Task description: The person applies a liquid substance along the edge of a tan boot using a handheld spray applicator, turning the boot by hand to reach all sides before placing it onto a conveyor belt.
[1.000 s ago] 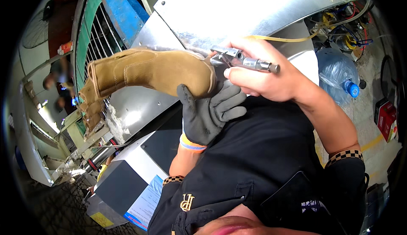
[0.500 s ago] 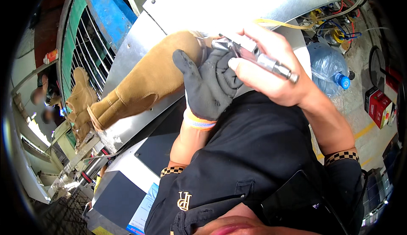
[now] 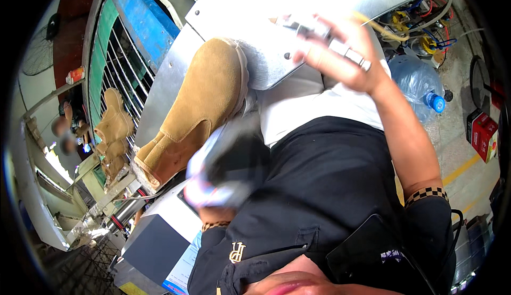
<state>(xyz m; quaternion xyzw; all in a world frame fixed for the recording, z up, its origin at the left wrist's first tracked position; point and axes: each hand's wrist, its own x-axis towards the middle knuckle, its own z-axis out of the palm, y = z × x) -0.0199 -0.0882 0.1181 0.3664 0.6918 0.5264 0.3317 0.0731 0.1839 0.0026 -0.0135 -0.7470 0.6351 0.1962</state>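
Note:
A tan suede ankle boot [image 3: 205,85] with an elastic side panel lies on the metal worktop [image 3: 263,74], its toe pointing away from me. My right hand [image 3: 348,55] is raised above the worktop to the right of the boot. Its fingers are wrapped round a slim silver hand tool [image 3: 340,47], whose exact kind I cannot make out. My left hand [image 3: 234,156], in a black and grey work glove, is close by the boot's near right side. Motion smears its fingers, so their pose and any contact with the boot are unclear.
More tan boots [image 3: 114,117] stand at the left beside a green barred guard [image 3: 125,61]. A blue metal beam [image 3: 143,21] runs at the far left. To the right are a big clear water bottle [image 3: 415,85], a yellow hose [image 3: 383,29], tangled wires and a red box [image 3: 480,135].
My left hand has left the boot's toe and swung down and left. The silver tool in my right hand has lifted up, away from the boot. The boot now lies unheld by the right hand.

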